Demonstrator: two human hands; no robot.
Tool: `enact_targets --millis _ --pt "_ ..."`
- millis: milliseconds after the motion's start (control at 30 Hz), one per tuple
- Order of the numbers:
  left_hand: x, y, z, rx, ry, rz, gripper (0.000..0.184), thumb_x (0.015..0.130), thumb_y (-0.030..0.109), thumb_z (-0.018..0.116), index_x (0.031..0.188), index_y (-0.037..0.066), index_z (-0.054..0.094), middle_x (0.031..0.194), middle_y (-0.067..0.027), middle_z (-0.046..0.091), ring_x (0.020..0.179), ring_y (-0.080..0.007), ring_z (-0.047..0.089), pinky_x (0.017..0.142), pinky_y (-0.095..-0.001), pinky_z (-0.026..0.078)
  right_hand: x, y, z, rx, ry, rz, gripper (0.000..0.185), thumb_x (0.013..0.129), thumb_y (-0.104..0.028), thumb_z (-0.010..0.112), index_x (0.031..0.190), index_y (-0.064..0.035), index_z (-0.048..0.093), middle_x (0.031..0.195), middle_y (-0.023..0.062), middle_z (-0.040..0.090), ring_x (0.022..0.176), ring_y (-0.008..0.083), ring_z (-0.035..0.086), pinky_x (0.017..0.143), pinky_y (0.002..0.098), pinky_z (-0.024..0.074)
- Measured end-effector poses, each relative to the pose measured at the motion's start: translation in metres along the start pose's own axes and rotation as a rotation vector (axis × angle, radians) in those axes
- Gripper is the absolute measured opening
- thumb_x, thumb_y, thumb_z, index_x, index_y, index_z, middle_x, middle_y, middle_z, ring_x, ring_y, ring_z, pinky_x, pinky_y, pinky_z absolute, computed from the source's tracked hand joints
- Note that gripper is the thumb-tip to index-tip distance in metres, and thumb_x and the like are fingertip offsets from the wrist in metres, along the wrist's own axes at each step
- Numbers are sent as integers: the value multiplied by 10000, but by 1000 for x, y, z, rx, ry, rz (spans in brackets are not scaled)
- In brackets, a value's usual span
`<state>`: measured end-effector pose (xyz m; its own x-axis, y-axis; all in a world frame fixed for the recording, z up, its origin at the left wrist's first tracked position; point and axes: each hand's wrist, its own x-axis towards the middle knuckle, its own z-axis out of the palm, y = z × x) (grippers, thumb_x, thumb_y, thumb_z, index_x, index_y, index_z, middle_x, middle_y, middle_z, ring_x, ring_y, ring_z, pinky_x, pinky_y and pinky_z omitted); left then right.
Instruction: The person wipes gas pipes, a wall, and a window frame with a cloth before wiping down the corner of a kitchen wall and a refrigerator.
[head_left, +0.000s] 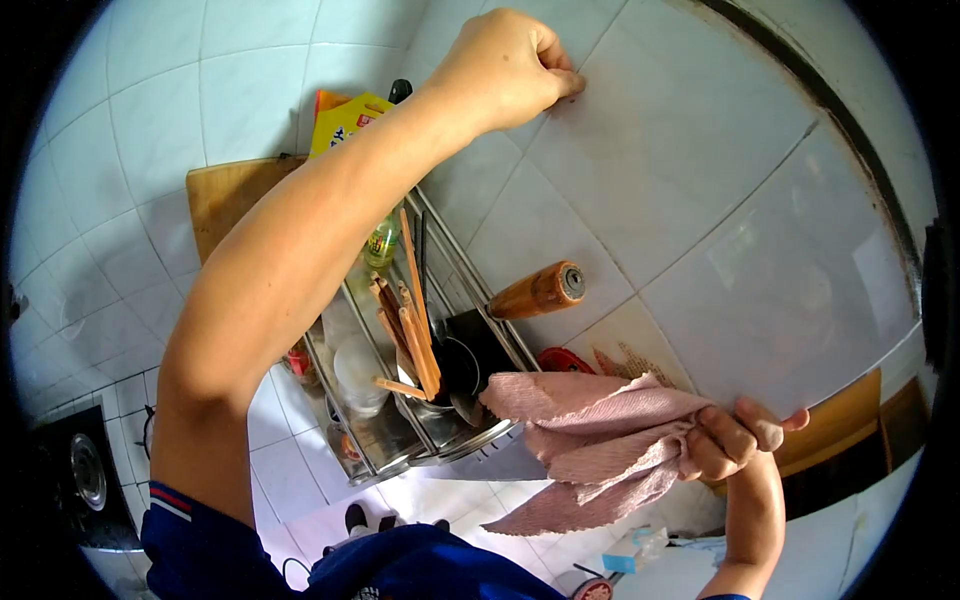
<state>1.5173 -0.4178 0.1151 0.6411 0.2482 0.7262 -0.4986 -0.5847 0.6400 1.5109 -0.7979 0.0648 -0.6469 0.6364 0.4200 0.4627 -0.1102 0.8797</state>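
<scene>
My left arm stretches up across the view, and my left hand is by the light tiled wall. Its fingers are curled, with thumb and fingertips pinched together close to the tile; whatever lies between them, if anything, is too small or hidden to make out. Lower on the right, my right hand grips a pink cloth bunched at one end. The rest of the cloth hangs loosely to the left in folds, beside the metal rack.
Wooden chopsticks stand in a holder on the rack, near a wooden handle jutting outward. Behind my left arm are a wooden board, a yellow packet and a green-labelled bottle. A stove burner is at far left.
</scene>
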Motion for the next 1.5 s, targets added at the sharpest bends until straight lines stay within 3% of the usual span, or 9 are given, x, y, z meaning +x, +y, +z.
enact_targets --millis 467,533,967,1033,1167,1200,1267,1400,1500 --pt "-1 -3 0 66 37 35 210 815 186 741 748 -12 715 666 -171 693 597 -253 667 602 -363 513 -12 -1 1 8 85 15 230 904 -492 477 802 -286 469 809 -62 523 951 210 464 1099 518 209" --pt "0 -12 7 86 36 80 183 843 179 735 819 -1 712 669 -42 667 589 -89 589 558 -256 460 -12 0 2 13 82 12 233 905 -497 475 803 -288 468 814 -64 525 955 209 464 1099 516 209" --pt "3 -3 0 166 -53 59 247 826 222 774 886 -14 733 763 -81 716 692 -136 659 656 -278 532 -2 7 -6 73 -34 -57 208 874 -448 494 845 -256 569 836 -34 654 932 238 547 1127 552 185" --pt "4 6 -7 398 -104 93 250 842 206 754 964 -10 731 852 -85 730 779 -157 677 737 -298 541 -1 7 -9 78 -45 -61 239 894 -467 489 870 -255 597 861 -30 674 911 226 568 1098 564 187" --pt "-11 47 -18 269 31 201 239 879 159 702 1053 -5 708 944 -86 726 866 -159 677 806 -306 538 -4 8 -9 64 -66 -56 349 986 -510 392 879 -247 594 873 -16 694 874 224 615 1116 604 161" --pt "-34 75 -16 241 63 246 224 891 139 686 1059 -8 698 958 -88 720 880 -156 676 811 -307 539 -2 6 -12 96 -97 -9 199 895 -442 540 911 -256 609 915 -51 686 897 166 634 1129 595 115" --pt "-97 130 5 26 -127 6 159 893 94 676 1016 -6 695 944 -88 710 896 -163 677 827 -324 545 0 5 -10 95 -76 4 208 896 -444 537 923 -251 609 927 -52 677 912 163 637 1136 582 128" --pt "-222 140 72 52 -121 294 232 841 98 738 1053 19 688 1061 -129 672 944 -261 681 859 -363 546 1 4 -8 108 -45 10 204 904 -434 544 941 -245 612 942 -58 672 957 171 639 1143 552 184" --pt "-270 118 139 -25 43 257 590 832 153 747 1341 4 488 1352 -275 470 1219 -454 498 1006 -506 444 -2 4 -4 132 -27 10 256 918 -456 541 975 -220 622 969 -29 678 989 189 649 1159 534 199"
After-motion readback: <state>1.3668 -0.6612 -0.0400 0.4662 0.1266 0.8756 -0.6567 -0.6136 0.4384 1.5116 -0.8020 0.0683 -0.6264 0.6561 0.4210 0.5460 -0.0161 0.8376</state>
